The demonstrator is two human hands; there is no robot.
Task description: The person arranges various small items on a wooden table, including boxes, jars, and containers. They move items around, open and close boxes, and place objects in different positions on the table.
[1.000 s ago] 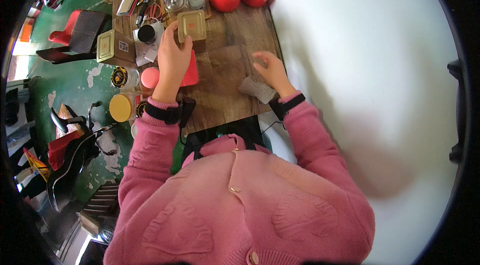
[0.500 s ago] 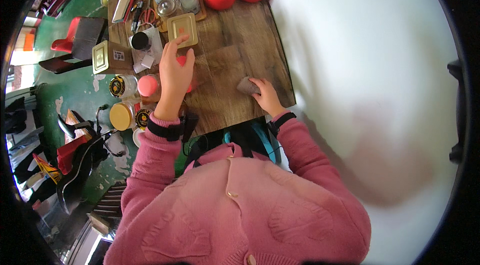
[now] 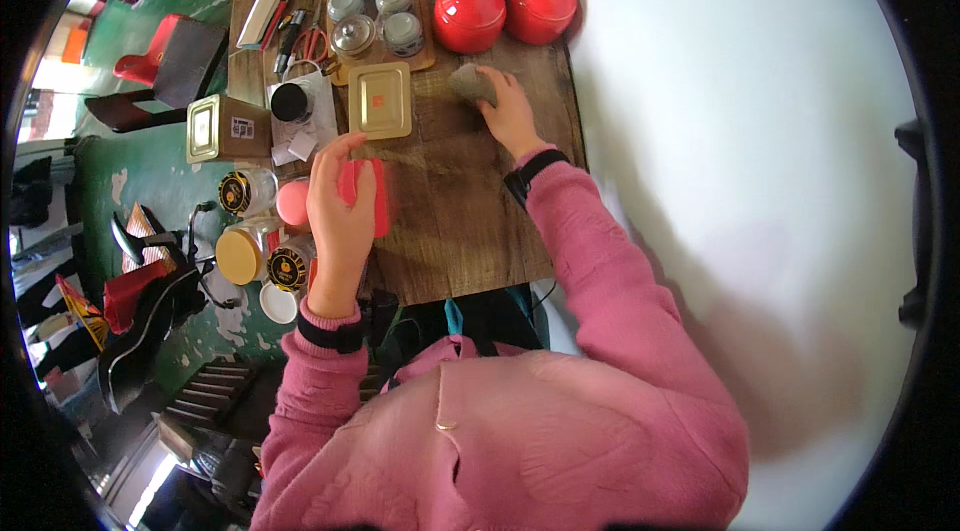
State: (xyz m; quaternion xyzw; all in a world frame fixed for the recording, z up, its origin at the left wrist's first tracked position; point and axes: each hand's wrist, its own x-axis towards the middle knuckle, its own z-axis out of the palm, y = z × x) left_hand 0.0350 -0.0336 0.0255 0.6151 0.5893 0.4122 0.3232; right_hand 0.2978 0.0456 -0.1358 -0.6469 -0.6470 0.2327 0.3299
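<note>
My right hand (image 3: 512, 113) is closed on a grey-brown cloth (image 3: 470, 84), pressed to the wooden tabletop (image 3: 460, 211) just nearer than the red lidded jars. My left hand (image 3: 341, 221) is at the left part of the table, its fingers apart and nothing visible in them. Beneath and beside it lies a red-pink box (image 3: 382, 199), partly hidden by the hand. Just beyond the left fingertips is a flat gold tin (image 3: 380, 101).
Two red jars (image 3: 470, 16) stand at the far right, beside a wooden tray (image 3: 428, 53) of small lidded cups. Scissors (image 3: 314, 43), a tall gold tin (image 3: 235, 129) and several plastic jars (image 3: 240, 256) line the left edge. A white surface (image 3: 700, 131) borders the table's right.
My right hand has slid the cloth farther away across the table, toward the red jars. My left hand has come back from the flat gold tin, and the view has shifted slightly.
</note>
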